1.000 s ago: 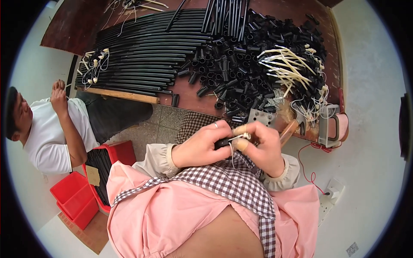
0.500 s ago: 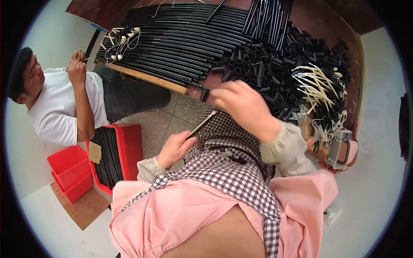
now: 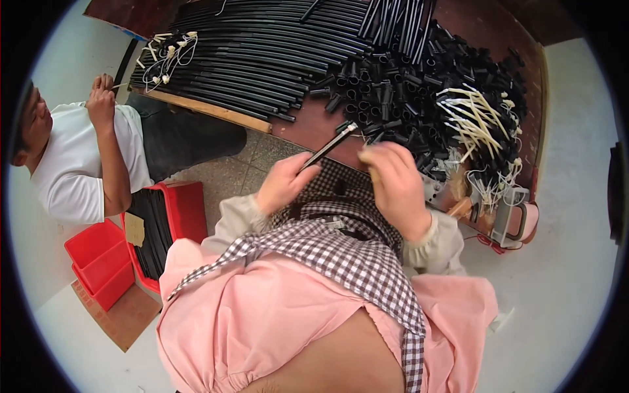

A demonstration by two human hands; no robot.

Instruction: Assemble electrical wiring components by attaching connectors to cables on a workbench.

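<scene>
My left hand [image 3: 286, 181] is closed around a slim black tube [image 3: 321, 154], which slants up and to the right over the near table edge. A small pale piece [image 3: 352, 126] shows at the tube's upper end. To the right of that end is my right hand [image 3: 396, 187], its fingers drawn together in a pinch and slightly blurred. Whatever they hold, if anything, is too small to make out. Beyond both hands lies a heap of short black clip-like sleeves [image 3: 386, 92].
Long black tubes [image 3: 249, 59] lie in rows at the far left, behind a wooden strip [image 3: 209, 111]. White strips [image 3: 472, 118] and wired connectors [image 3: 488, 190] sit at the right. A co-worker [image 3: 78, 147] is at the left, beside red bins [image 3: 187, 209].
My left hand has moved up and to the right with the tube, bringing its tip over the table edge. My right hand has come back from the sleeves, slightly right and lower.
</scene>
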